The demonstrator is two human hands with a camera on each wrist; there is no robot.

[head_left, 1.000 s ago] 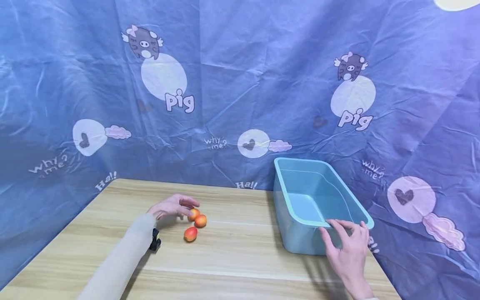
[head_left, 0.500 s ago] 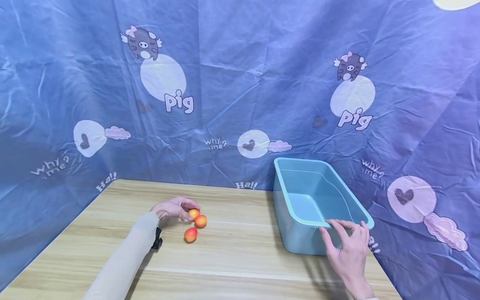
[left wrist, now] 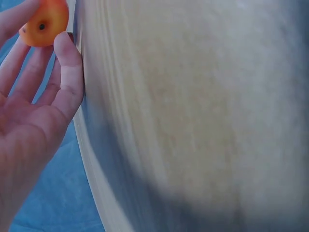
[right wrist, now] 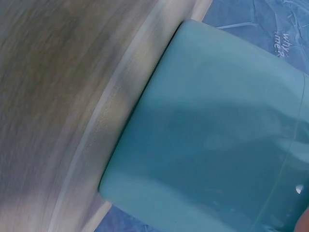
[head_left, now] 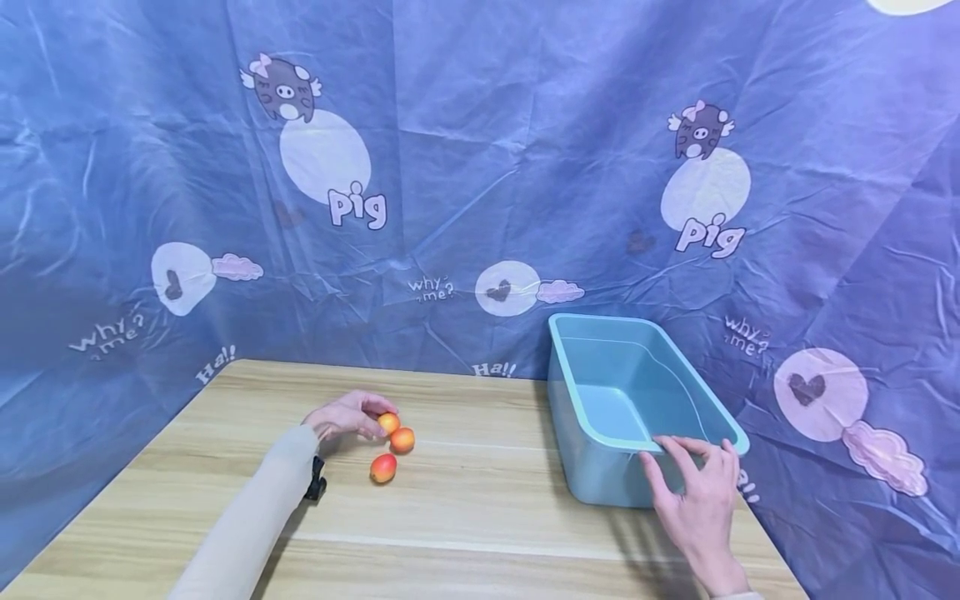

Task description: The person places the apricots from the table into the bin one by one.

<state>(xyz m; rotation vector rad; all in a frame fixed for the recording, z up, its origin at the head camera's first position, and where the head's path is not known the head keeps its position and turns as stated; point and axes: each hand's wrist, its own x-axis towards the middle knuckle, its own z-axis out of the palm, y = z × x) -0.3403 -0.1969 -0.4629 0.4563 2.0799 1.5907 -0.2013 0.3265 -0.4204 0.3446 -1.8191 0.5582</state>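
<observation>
With thumb and fingers my left hand (head_left: 347,415) pinches a small orange-yellow fruit (head_left: 388,423) at the left of the tabletop. In the left wrist view that fruit (left wrist: 46,26) shows a dark dimple facing the camera, with the fingers around it. A second orange-red fruit (head_left: 402,440) lies right beside it, and a redder one (head_left: 383,468) sits a little nearer the front. On the right, my right hand (head_left: 699,500) grips the near rim of a blue-green plastic bin (head_left: 600,477), fingers over the edge and thumb outside. No objects show inside the bin.
The wood-grain table (head_left: 480,517) runs back to a blue printed cloth (head_left: 465,183) hanging behind and at both sides. The bin stands upright by the table's right edge. A black strap piece (head_left: 316,481) hangs at my left wrist.
My left hand's fingers have closed in on the rearmost fruit and now pinch it. The other fruits, the bin and my right hand stay in place.
</observation>
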